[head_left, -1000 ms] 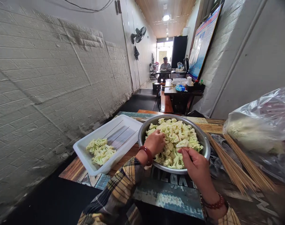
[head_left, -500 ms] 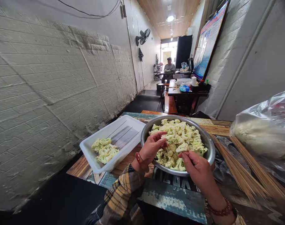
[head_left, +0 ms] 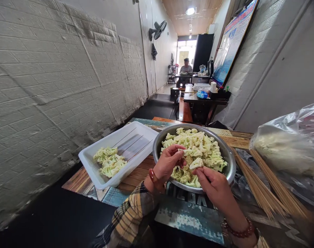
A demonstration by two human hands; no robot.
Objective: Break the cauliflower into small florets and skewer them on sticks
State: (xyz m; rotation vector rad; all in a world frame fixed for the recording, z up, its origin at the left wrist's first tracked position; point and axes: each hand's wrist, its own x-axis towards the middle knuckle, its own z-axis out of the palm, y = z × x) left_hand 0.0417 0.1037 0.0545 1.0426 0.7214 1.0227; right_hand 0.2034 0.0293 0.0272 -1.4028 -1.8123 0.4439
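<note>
A metal basin (head_left: pixel 233 165) full of cut cauliflower (head_left: pixel 198 139) stands on the table before me. Over its near side, my right hand (head_left: pixel 213 182) pinches a small cauliflower floret (head_left: pixel 196 163) between thumb and fingertips. My left hand (head_left: pixel 171 158) is just left of it, fingers curled and closed; a pale floret shows at its fingertips, but I cannot make out what it grips. To the left, a white plastic tray (head_left: pixel 87 168) holds clusters of cauliflower (head_left: pixel 109 162), with thin stick-like lines running from them toward the far right corner.
Two bundles of thin wooden skewers (head_left: pixel 257 182) lie right of the basin. Behind them sits a clear plastic bag (head_left: pixel 285 144) with pale contents. A brick-patterned wall (head_left: pixel 56 86) runs along the left. Farther off, a person (head_left: pixel 186 67) sits at another table.
The view has shifted slightly, so the tray and basin appear further left. My right hand has tilted the floret up a little, close to my left fingertips.
</note>
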